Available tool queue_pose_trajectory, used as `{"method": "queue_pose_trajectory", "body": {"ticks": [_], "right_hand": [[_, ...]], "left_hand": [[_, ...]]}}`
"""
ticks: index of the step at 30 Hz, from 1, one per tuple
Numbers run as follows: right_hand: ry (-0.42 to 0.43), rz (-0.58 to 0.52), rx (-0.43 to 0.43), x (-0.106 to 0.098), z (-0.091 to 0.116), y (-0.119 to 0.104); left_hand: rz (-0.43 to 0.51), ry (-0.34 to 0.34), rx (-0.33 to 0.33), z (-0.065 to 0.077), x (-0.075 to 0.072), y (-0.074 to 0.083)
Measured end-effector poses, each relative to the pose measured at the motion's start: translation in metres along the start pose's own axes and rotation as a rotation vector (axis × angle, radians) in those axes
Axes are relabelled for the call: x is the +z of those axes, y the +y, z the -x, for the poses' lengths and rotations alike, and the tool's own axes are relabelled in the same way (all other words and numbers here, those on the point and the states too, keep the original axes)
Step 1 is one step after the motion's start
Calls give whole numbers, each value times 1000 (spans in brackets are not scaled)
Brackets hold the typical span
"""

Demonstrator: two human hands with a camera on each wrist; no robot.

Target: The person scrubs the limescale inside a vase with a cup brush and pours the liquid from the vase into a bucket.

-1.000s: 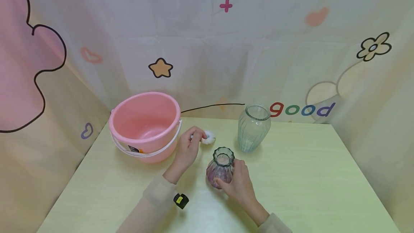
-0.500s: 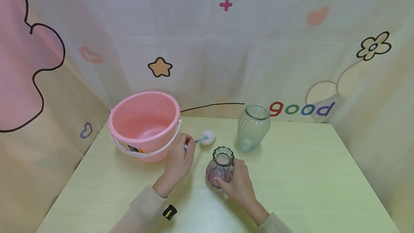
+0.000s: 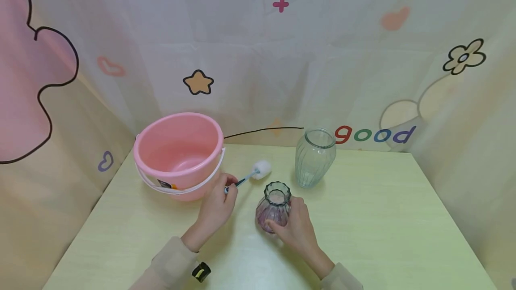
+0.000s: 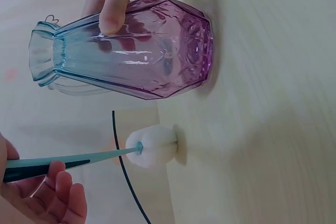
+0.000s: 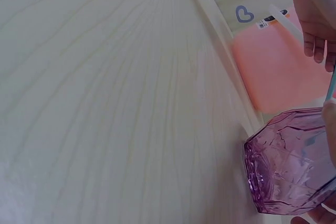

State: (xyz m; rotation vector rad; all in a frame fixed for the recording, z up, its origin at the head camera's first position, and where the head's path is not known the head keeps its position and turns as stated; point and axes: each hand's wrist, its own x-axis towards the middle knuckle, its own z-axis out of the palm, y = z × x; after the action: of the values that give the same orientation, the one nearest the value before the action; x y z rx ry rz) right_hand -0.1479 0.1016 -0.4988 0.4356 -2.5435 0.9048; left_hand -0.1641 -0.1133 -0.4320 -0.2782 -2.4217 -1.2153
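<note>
My left hand [image 3: 215, 202] pinches the blue handle of a bottle brush [image 4: 100, 157], fingers curled round it. Its white, puffy head [image 3: 263, 170] points away to the right, low over the table behind the small vase. My right hand [image 3: 298, 227] grips the right side of a small faceted glass vase [image 3: 271, 218], thumb across its front. Purple at the base and blue-green at its wavy rim, the vase stands upright on the table. In the right wrist view its neck is out of frame, and only part of the right hand shows.
A pink bucket [image 3: 181, 138] with a white handle stands back left, close to my left hand. Behind the small vase, to the right, is a taller clear glass vase [image 3: 316, 160]. A printed curtain [image 3: 250, 57] hangs along the back edge of the pale table [image 3: 375, 218].
My left hand has moved back left and toward me along the brush, so more of the handle shows. The white head has barely shifted. The right hand and small vase have stayed put.
</note>
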Motion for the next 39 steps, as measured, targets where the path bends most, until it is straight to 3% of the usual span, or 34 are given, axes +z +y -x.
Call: {"method": "queue_pose_trajectory", "body": {"ticks": [10,19,39], "right_hand": [[-5,-8,14,-1,-1,-2],[15,8,-3,0,-1,-1],[-9,2,20,-2,1,-2]], "left_hand": [[-111,-139,-80,8,-2,-16],[-223,-313,-154,11,-5,-29],[-317,-473,-183,18,2,-55]]}}
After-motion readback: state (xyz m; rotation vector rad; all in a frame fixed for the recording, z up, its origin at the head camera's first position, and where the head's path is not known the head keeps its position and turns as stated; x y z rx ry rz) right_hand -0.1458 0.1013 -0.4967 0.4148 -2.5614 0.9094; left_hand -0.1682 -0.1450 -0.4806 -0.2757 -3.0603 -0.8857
